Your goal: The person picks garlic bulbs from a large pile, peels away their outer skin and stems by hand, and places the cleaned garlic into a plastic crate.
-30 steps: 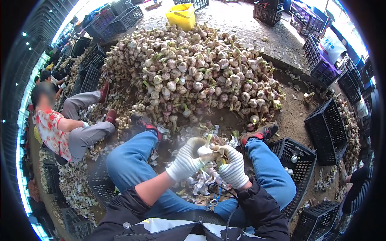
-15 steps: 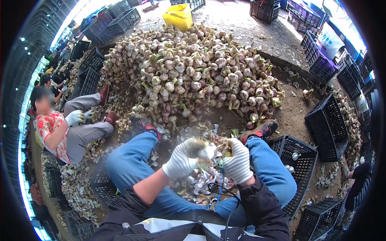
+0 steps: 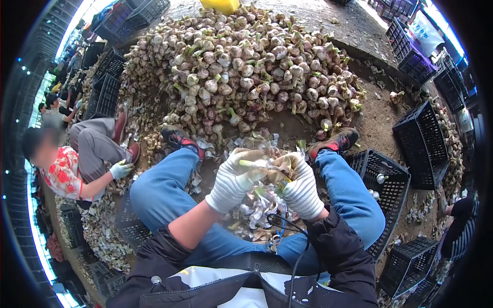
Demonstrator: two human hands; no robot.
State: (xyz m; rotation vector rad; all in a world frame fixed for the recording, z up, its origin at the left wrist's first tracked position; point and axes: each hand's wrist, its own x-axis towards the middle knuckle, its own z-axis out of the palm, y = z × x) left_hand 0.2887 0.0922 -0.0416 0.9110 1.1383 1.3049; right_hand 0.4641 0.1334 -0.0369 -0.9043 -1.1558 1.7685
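Note:
My left hand [image 3: 235, 179], in a white knitted glove with brownish fingertips, is closed around a garlic bulb; its pale green stem [image 3: 252, 164] pokes out between the fingers. Close beside it, my right hand [image 3: 301, 187], gloved alike, is curled shut with its fingertips at the bulb. Something small and yellowish shows by the right thumb, too blurred to name. Both hands are between my knees, above a litter of papery garlic skins [image 3: 262, 203]. Ahead of my shoes rises a large heap of garlic bulbs [image 3: 241, 66] with cut stems.
A black crate [image 3: 393, 203] with a few white bulbs stands by my right leg, another black crate [image 3: 132, 226] by my left. More crates [image 3: 422, 146] are farther right. A gloved co-worker [image 3: 67, 169] sits at left. Behind the heap is a yellow bucket [image 3: 221, 5].
My view has tipped down, so the heap and bucket appear higher. In my left hand the white bulb has turned, and its stem now shows. The co-worker's gloved hand has lowered towards the ground.

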